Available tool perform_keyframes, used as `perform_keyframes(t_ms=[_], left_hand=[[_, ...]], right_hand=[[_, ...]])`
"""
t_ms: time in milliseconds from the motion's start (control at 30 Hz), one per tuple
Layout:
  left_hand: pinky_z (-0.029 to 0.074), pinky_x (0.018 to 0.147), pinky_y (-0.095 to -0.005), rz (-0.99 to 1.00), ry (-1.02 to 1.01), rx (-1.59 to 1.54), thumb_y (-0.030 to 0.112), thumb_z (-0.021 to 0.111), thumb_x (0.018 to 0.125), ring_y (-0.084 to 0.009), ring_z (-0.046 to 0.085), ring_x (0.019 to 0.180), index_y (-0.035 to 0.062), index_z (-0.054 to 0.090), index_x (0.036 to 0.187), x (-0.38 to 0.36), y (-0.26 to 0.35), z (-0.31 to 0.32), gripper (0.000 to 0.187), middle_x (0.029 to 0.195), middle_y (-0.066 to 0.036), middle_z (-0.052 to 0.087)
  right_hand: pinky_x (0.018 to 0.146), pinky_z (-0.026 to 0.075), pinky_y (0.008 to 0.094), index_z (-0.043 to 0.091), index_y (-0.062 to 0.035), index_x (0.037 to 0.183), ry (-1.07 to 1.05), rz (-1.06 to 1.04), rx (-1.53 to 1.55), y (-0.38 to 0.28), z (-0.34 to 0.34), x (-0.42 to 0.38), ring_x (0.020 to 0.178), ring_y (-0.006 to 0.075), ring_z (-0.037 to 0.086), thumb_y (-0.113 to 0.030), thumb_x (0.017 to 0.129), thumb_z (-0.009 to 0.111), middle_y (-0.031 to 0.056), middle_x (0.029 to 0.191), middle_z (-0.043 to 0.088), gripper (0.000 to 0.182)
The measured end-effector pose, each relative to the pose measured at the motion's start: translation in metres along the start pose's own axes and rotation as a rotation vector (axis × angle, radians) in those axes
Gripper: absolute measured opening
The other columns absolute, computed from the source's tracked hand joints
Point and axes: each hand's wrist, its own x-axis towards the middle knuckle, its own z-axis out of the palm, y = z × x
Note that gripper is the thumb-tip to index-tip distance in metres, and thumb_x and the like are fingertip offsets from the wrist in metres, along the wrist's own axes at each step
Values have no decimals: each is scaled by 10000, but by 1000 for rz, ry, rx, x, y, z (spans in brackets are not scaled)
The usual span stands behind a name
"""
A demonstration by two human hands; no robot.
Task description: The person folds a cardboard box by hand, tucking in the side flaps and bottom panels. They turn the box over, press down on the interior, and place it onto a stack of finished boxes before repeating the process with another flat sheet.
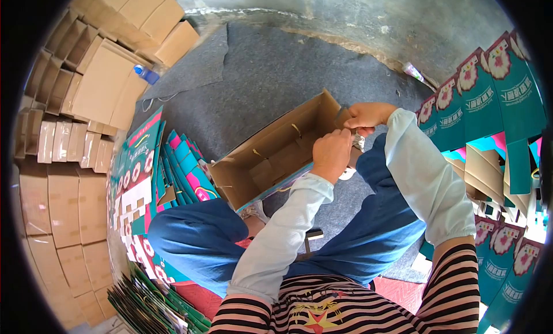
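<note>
An open cardboard box [276,161], brown inside, lies slanted between my knees, with yellow cord loops showing on its inner wall. At its right end, my left hand [332,154] is closed on the near corner of the box. Beyond it, my right hand [368,116] has its fingers pinched on a small flap [344,117] at the same end. The two hands almost touch. Part of the gripped edge is hidden behind the fingers.
Flattened teal and pink boxes [181,164] stand at my left. Brown cartons [63,207] are stacked along the left side, near a blue bottle [146,74]. More printed teal boxes [479,101] line the right. A concrete wall [345,23] runs behind the dark floor mat [253,69].
</note>
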Motion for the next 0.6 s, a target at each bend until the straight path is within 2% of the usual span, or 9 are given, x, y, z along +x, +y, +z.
perform_keyframes(t_ms=[67,200,300,400,433,467,500,533,600], left_hand=[[502,660,-441,-34,-121,19,306,614,843,-323,643,792,60,561,948,-11,-4,-19,272,823,-121,646],[497,658,-475,-107,-386,181,316,614,839,-374,639,773,49,600,933,-30,-45,-49,283,813,-175,656],[484,664,-495,-40,-240,231,318,595,852,-389,632,775,64,620,951,-20,-52,-88,273,807,-201,649],[484,678,-471,-98,-165,21,350,620,847,-397,626,812,26,633,963,-6,-72,-147,344,859,-219,647],[488,672,-412,-81,-78,-165,327,630,852,-335,657,745,13,646,984,-6,-74,-165,341,823,-200,661],[483,673,-335,-143,-80,-238,268,647,855,-181,635,700,0,647,1001,-6,-63,-192,305,793,-136,675],[478,672,-310,-185,-56,-324,240,648,861,-131,605,717,-5,645,998,-7,-78,-201,280,800,-99,673],[473,671,-286,-227,-35,-413,212,649,866,-82,576,735,-10,643,995,-7,-87,-211,256,807,-61,671],[470,729,-268,-350,53,-711,174,641,881,-84,583,814,-15,628,1048,-15,-101,-220,252,928,-44,667]], right_hand=[[444,405,294,620,-45,640,21,14,1,2,0,2,452,129,522,-341,893,506,49,556,603,406],[450,423,283,619,-40,647,119,-93,76,0,3,1,441,134,523,-420,911,506,53,544,598,475],[504,462,264,650,-5,787,324,-79,360,-20,-2,-6,483,139,549,-575,899,464,65,591,609,610],[620,495,290,606,-11,1099,602,-164,656,-20,-18,-20,670,150,620,-692,861,415,101,810,661,746],[676,492,316,573,-21,1161,624,-152,675,-11,-22,-21,768,172,616,-716,845,406,125,926,638,782],[731,490,341,540,-30,1223,647,-141,694,6,-25,-19,865,194,611,-739,830,397,148,1043,616,824],[786,488,366,507,-39,1285,674,-129,712,21,-28,-17,963,217,607,-763,814,389,171,1160,594,872],[791,486,371,504,-28,1284,709,-67,633,29,-27,-14,982,234,597,-774,809,374,171,1152,590,894],[800,482,381,499,-7,1283,768,64,472,43,-18,-10,1021,268,579,-796,799,343,170,1137,583,938]])
